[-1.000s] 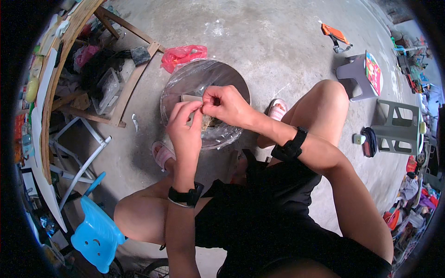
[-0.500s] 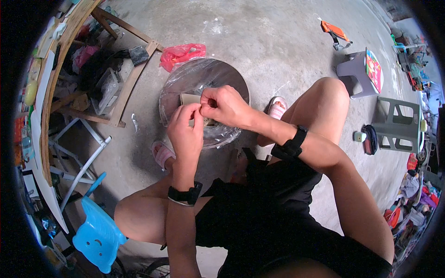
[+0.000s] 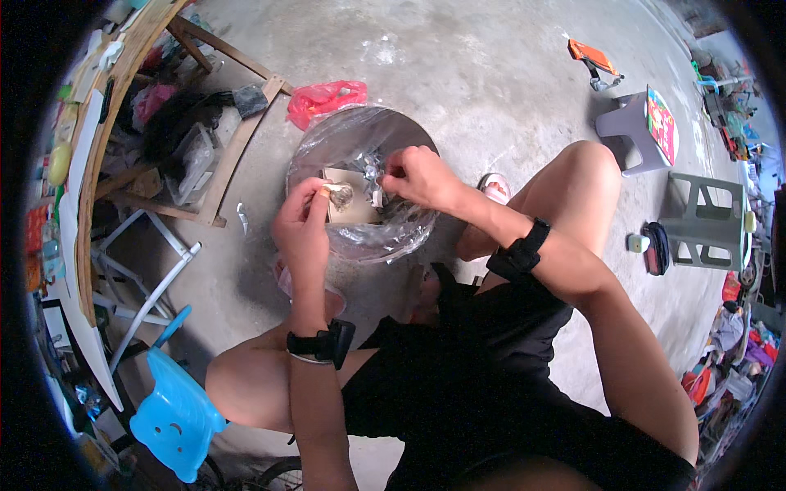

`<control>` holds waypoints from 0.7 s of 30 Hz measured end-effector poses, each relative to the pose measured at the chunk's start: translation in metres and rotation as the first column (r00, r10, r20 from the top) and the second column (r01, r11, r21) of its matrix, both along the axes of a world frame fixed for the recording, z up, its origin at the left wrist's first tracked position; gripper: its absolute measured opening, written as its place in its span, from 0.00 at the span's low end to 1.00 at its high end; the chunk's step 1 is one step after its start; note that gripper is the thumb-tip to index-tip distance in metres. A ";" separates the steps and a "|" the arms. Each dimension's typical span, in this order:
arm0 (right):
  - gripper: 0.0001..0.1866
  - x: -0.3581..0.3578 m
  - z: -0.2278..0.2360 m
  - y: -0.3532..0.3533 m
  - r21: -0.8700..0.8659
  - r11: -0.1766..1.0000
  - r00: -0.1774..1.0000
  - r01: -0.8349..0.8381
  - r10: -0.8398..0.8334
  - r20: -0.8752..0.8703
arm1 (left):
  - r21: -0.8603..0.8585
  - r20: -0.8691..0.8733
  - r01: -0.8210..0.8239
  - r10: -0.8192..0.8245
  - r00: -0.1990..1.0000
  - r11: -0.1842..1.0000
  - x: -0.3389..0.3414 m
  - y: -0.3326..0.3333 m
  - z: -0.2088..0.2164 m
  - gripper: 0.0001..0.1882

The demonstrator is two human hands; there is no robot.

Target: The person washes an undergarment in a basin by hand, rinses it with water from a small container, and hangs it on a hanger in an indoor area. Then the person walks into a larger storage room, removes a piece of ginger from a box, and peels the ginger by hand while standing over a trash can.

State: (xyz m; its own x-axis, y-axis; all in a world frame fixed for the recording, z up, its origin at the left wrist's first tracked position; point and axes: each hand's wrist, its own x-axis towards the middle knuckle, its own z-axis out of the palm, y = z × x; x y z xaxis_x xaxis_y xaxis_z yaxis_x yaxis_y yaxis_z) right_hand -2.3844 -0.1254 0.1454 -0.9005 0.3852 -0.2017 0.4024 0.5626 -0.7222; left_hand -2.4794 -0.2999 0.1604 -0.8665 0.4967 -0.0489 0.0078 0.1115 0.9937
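Observation:
My left hand [image 3: 304, 225] is closed in a pinch on a small whitish piece [image 3: 331, 188], too small to name. Just beyond those fingertips a greyish-brown clump [image 3: 342, 198] shows over a tan cardboard piece [image 3: 354, 214], and I cannot tell whether the clump is held or lies there. To the right, my right hand [image 3: 422, 177] has its fingers curled together; whatever is in them is hidden. Crinkled silvery film [image 3: 370, 173] lies beside its fingertips. Under both hands is a round, dark surface [image 3: 401, 127] covered with clear plastic film.
A red plastic bag [image 3: 326, 100] lies behind the round surface. On the left stand a wooden-framed table [image 3: 225, 155] and a blue chair back [image 3: 176, 417]. Toward the right are a purple-grey stool [image 3: 624, 131], a grey-green stool [image 3: 704, 221] and an orange item [image 3: 591, 56].
My hands, earlier together at the fingertips, have moved apart, the left one leftward and the right one rightward. More of the cardboard and the clump now shows between them.

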 end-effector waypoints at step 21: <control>0.06 -0.007 0.017 -0.015 -0.172 0.975 0.894 -0.138 0.048 -0.446 | 0.114 0.158 0.157 -0.174 0.972 0.981 0.024 0.013 -0.013 0.12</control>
